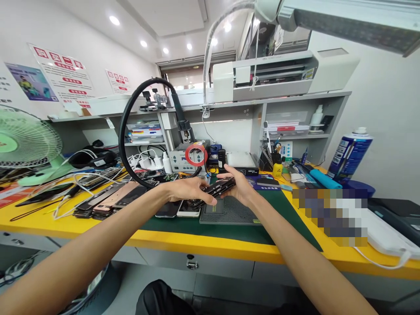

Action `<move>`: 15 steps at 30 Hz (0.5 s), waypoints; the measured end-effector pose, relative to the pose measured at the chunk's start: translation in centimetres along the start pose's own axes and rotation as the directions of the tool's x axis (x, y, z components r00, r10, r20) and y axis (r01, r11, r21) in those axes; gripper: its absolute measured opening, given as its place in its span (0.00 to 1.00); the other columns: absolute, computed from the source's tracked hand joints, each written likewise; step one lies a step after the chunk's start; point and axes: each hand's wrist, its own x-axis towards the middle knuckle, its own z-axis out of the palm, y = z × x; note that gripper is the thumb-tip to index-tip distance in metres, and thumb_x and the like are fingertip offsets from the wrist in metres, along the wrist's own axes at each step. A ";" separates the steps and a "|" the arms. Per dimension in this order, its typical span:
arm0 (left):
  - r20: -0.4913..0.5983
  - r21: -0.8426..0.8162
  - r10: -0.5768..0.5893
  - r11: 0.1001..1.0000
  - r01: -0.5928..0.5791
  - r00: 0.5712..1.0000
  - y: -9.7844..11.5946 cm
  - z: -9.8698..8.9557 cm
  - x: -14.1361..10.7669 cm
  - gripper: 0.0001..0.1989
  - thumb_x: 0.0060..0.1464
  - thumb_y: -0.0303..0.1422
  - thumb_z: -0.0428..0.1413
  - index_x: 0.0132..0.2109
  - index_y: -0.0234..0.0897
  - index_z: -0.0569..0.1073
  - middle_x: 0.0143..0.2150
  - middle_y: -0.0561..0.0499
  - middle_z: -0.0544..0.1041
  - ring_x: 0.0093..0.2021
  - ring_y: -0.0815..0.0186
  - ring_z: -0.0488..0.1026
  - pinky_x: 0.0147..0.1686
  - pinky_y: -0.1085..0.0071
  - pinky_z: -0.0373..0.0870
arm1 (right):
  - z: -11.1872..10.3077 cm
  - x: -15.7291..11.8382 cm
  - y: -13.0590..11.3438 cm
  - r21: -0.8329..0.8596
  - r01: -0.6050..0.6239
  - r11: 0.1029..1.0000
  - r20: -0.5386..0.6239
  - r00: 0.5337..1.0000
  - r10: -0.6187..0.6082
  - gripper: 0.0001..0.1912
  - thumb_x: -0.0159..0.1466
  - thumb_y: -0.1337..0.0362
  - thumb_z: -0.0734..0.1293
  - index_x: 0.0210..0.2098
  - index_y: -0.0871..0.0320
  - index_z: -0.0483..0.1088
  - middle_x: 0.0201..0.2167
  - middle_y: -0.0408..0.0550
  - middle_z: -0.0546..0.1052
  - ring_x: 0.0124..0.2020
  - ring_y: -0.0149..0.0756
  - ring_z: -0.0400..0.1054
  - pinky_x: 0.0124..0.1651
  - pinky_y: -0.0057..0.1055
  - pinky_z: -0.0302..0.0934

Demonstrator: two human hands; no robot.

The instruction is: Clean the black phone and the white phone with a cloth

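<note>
Between my two hands is a tilted stack of phones (pixel 219 189), dark slabs with silvery edge details, raised a little over the bench. My left hand (pixel 190 190) grips its left end, with the thumb along the near side. The right end is in my right hand (pixel 242 186), whose fingers are partly hidden behind the stack. Beneath lies a grey perforated pad (pixel 236 212) with a dark square marking, resting on a green mat (pixel 278 218). Just left of the pad, a white-edged phone (pixel 189 211) and a dark phone (pixel 168 210) lie flat.
Several phone parts (pixel 113 199) are piled to the left among white cables, near a green fan (pixel 24 144). A black hose (pixel 123 131) arches from a soldering-type station (pixel 180 158). On the right stand a yellow bottle (pixel 278 168) and a blue spray can (pixel 349 155).
</note>
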 end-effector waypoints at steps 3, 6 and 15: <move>0.008 -0.056 -0.019 0.998 0.020 1.000 -0.6 -0.4 0.0 0.32 0.38 0.50 0.66 0.49 0.38 0.74 0.49 0.44 0.77 0.49 0.53 0.73 0.41 0.66 0.69 | 0.3 -0.2 -0.1 -0.017 0.053 0.998 -0.004 0.999 -0.053 0.24 0.66 0.47 0.64 0.41 0.64 0.76 0.31 0.55 0.77 0.32 0.44 0.72 0.32 0.37 0.72; 0.069 -0.163 -0.022 0.986 0.033 0.997 -1.2 -0.6 0.1 0.30 0.40 0.48 0.67 0.48 0.38 0.74 0.51 0.45 0.76 0.47 0.57 0.74 0.40 0.68 0.70 | 0.6 -0.4 -0.3 0.046 0.051 0.998 0.005 0.999 -0.051 0.21 0.66 0.50 0.65 0.38 0.63 0.77 0.34 0.55 0.78 0.36 0.44 0.73 0.36 0.37 0.72; 0.198 -0.274 -0.037 0.957 0.092 0.980 -0.2 -0.9 0.5 0.18 0.41 0.44 0.69 0.34 0.37 0.76 0.29 0.49 0.76 0.29 0.63 0.73 0.33 0.65 0.72 | 0.8 0.5 0.7 0.052 0.081 0.995 -0.116 0.990 -0.074 0.08 0.61 0.61 0.70 0.35 0.61 0.77 0.32 0.51 0.78 0.35 0.40 0.72 0.32 0.32 0.71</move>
